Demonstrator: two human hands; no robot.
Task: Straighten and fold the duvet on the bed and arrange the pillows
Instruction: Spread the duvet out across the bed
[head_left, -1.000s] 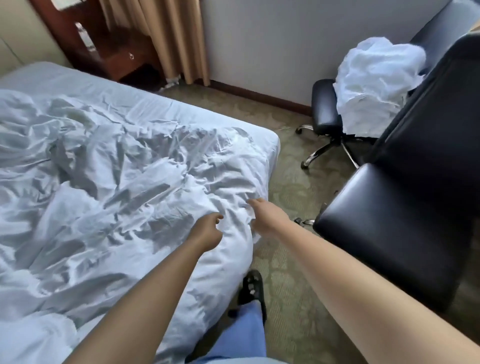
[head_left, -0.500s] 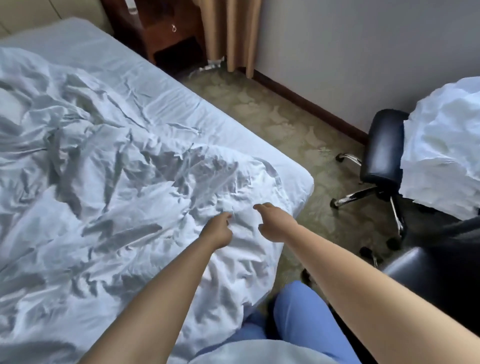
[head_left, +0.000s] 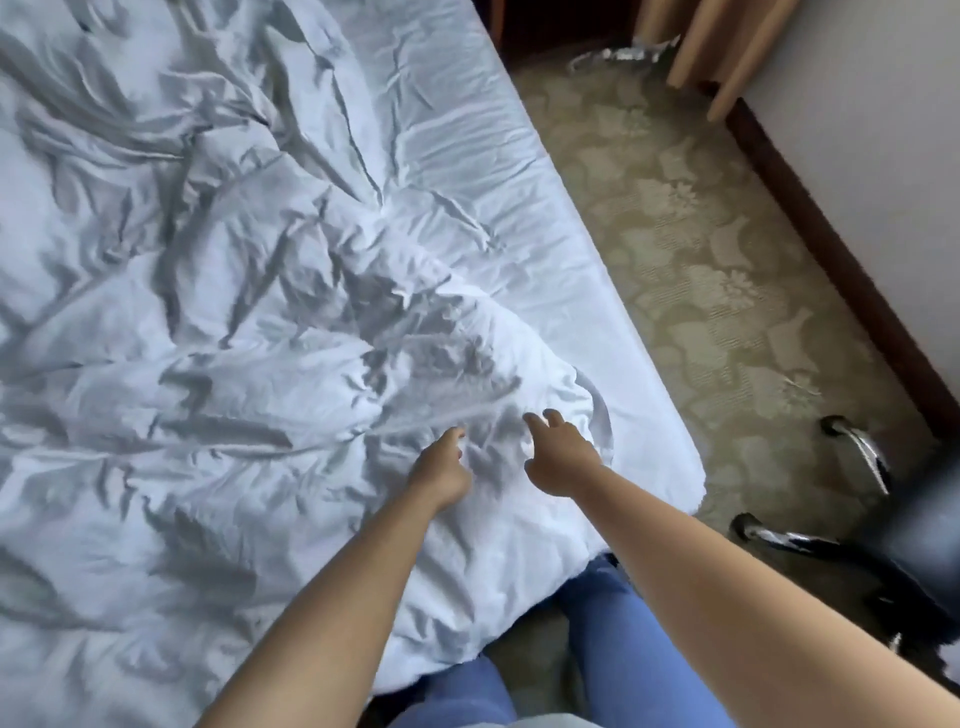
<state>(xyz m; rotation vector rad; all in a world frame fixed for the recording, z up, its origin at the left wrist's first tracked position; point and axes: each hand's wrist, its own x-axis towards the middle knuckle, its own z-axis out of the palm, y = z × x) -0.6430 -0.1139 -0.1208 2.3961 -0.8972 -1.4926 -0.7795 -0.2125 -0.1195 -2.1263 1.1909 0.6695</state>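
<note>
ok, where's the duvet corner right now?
In the head view, the duvet corner lies bunched near the bed's right edge, just beyond the right hand, with the left hand beside it.

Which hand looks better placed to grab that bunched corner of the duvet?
The right hand, probably. Its spread fingers reach right beside the bunched corner of the duvet. The left hand sits farther in, fingers curled on flatter fabric.
</note>
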